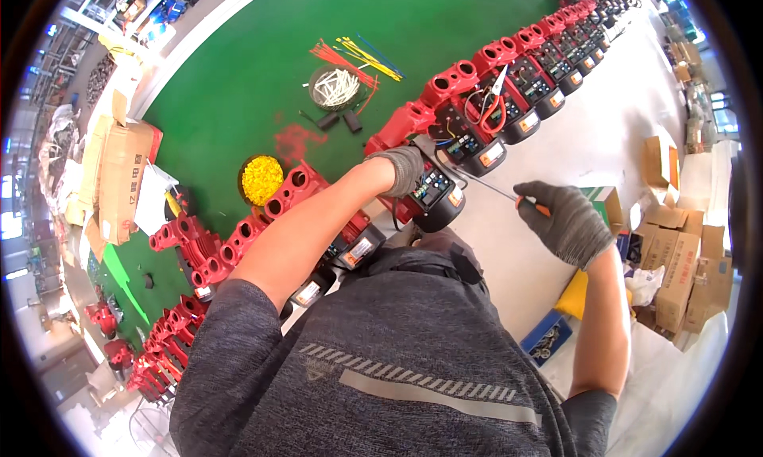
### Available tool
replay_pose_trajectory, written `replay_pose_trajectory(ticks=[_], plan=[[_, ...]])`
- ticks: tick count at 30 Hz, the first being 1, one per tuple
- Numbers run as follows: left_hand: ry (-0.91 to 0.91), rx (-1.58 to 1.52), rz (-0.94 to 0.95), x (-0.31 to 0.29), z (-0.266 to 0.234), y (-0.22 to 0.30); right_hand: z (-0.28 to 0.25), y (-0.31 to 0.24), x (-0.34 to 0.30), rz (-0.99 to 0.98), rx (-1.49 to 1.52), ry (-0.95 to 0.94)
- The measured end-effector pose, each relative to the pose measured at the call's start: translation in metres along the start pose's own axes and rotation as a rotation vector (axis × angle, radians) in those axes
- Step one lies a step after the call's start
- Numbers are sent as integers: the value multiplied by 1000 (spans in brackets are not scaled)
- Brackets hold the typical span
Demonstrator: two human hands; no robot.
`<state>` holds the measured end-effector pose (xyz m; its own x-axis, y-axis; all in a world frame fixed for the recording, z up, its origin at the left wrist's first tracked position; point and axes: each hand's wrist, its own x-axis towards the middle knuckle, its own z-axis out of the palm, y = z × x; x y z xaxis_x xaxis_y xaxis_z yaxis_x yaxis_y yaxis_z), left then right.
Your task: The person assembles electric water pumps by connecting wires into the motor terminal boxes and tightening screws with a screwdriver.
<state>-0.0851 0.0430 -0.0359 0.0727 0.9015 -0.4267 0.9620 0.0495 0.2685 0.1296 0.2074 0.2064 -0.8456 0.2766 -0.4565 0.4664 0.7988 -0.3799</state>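
Observation:
My right hand (568, 222), in a grey knit glove, is closed round the handle of a screwdriver (493, 188) with an orange-and-black grip. The screwdriver's thin shaft points left toward a red pump (433, 188), whose black control box is open on a circuit board. Over the far side of that box lies my gloved left hand (404, 171), its fingers curled beside a small dark piece (427, 145). What those fingers grip is hidden. Red-handled scissors (493, 114) lie across the neighbouring open box, among loose wires.
Red pumps stretch in a long row along the green bench (238, 83). On it are a bowl of yellow caps (261, 180), a bowl of white sleeves (335, 87), and red and yellow tubing strips (366, 58). Cardboard boxes (675, 266) and a blue bin (546, 338) stand right.

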Motion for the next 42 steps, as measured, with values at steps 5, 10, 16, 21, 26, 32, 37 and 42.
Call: replay_pose_trajectory(ticks=[5,10,16,21,26,32,37,42], plan=[[-35,-129,-67,-4,-4,-1,26,42,-4,19,253,28],[-79,-264,-107,-13,-10,-1,34,74,-2,6,394,74],[99,-551,-165,-47,-22,8,47,91,20,20,623,19],[452,-874,-346,-69,-12,33,97,76,39,-80,1169,-63],[756,-779,-504,-78,20,56,167,69,69,-144,1026,13],[915,-1260,-790,-75,25,80,166,39,103,-350,662,202],[946,-1269,-675,-79,60,62,169,-6,136,-354,293,220],[981,-1420,-629,-83,46,62,174,-19,158,-327,138,60]])
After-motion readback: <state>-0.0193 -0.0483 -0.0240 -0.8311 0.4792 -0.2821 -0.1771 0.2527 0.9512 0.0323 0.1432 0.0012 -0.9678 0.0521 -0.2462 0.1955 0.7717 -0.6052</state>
